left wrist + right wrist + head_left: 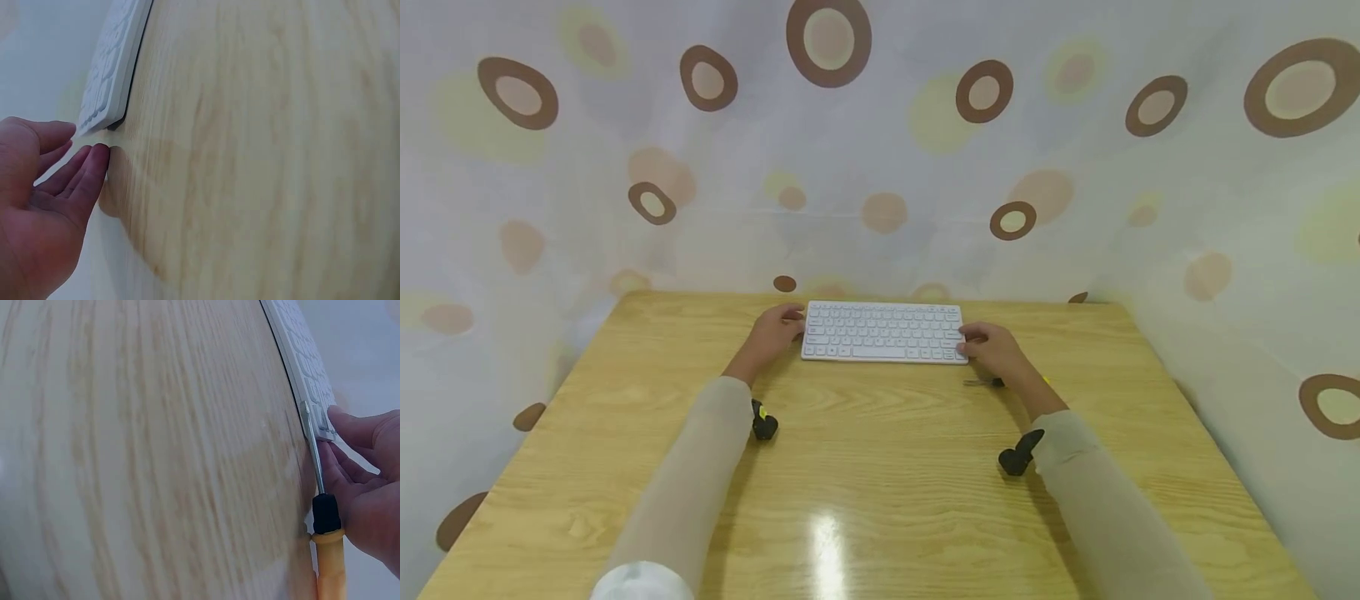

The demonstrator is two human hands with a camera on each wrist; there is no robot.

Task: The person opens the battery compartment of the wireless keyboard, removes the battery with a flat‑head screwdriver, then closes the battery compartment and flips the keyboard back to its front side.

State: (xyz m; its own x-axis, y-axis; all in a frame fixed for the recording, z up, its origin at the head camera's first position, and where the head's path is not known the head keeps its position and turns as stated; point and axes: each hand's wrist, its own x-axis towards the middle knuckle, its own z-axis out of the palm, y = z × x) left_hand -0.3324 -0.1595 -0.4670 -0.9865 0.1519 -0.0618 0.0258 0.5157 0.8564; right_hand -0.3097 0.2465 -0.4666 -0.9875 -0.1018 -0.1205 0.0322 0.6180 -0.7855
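Observation:
A white keyboard [883, 332] lies flat near the far edge of the wooden table. My left hand [775, 332] is at its left end; in the left wrist view the loosely bent fingers [94, 169] are beside the keyboard's corner, with no firm grip visible. At the other end my right hand [996, 350] pinches the keyboard's right edge, thumb on top and fingers lower down. A screwdriver [330, 550] with a yellow handle and black collar lies near the right hand; the forearm partly hides it in the head view.
The light wooden table [880, 450] reaches back to a patterned cloth [880, 167] with brown rings, which also hangs at both sides. A black wrist device [765, 422] is on the left sleeve, and a similar black device [1021, 454] is on the right.

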